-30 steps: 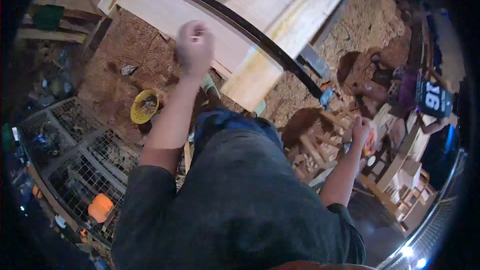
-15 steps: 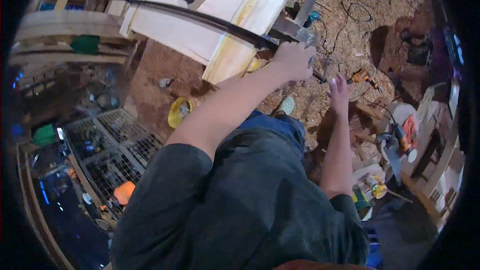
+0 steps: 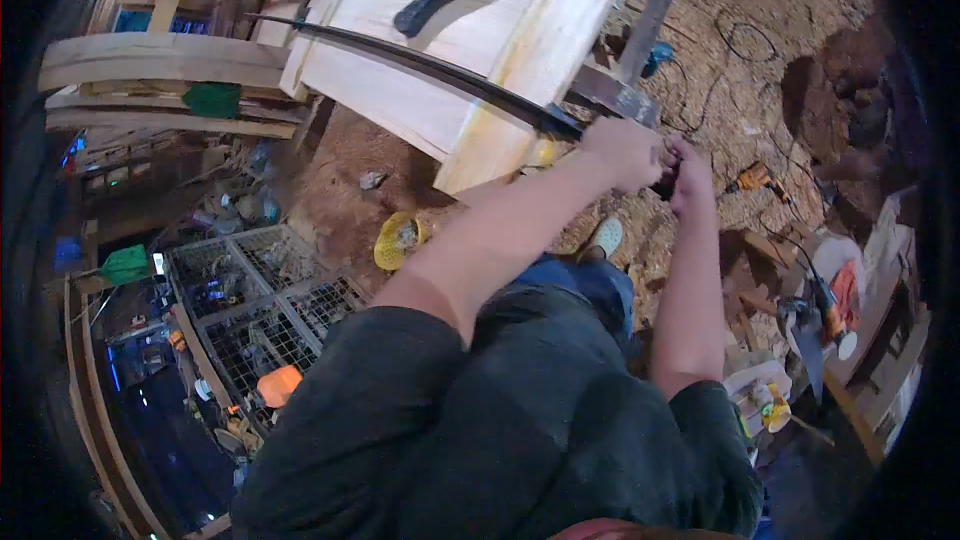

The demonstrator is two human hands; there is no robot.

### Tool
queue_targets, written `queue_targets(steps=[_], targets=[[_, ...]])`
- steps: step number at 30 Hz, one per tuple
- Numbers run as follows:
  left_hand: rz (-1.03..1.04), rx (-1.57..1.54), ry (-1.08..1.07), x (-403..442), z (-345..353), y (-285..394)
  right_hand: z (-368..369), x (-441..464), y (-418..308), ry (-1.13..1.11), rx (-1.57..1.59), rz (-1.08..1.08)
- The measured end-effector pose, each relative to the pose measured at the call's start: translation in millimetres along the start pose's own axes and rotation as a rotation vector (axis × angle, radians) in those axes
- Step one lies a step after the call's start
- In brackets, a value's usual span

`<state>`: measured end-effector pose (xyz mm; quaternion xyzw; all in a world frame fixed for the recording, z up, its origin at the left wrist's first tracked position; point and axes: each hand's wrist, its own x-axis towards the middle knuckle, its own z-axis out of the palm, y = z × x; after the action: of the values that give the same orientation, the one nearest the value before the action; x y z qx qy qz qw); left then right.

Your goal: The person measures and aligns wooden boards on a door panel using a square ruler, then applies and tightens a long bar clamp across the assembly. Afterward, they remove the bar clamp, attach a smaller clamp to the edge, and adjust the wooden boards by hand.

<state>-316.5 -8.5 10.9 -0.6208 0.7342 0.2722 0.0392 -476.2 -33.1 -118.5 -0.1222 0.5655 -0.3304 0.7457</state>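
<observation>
Head view: the bar clamp point(image 3: 450, 78) lies across the wooden panel point(image 3: 385, 102) from 11 to 2 o'clock. My left hand point(image 3: 622, 152) closes on its near end at 2; my right hand point(image 3: 693, 180), apart half a second ago, now meets it, fingers curled, so both attend that end. I can't tell whether the right grips anything. An orange power drill point(image 3: 757, 178) lies towards 3, a yellow basket point(image 3: 385, 250) at 9. I can read no labels.

Wood shavings cover the brown floor point(image 3: 740, 90) at upper right. A wire mesh rack point(image 3: 265, 285) stands at left, below stacked planks point(image 3: 170, 62). Black surrounds the round view; small points of white and blue light show at left.
</observation>
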Motion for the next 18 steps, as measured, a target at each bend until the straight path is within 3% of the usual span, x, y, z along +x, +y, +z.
queue_targets(steps=[4,6,8,11,15,18], targets=[[-0.026,-0.031,-0.052,-6,-9,-2,-16,31,-9,-0.133,-0.156,0.021],[-0.039,-0.016,-0.061,-5,-11,-2,-7,37,11,0.172,-0.623,-0.271],[-0.023,-0.058,-0.075,-7,-17,-4,-15,51,11,0.249,-1.152,-0.441],[0.036,-0.084,-0.097,-8,-16,-13,-12,52,17,0.358,-0.852,-0.432],[0.058,-0.090,-0.110,-4,-12,-16,-14,50,11,0.498,-1.007,-0.311],[0.062,-0.110,-0.149,-6,-21,-17,-4,39,12,0.510,-0.908,-0.398]])
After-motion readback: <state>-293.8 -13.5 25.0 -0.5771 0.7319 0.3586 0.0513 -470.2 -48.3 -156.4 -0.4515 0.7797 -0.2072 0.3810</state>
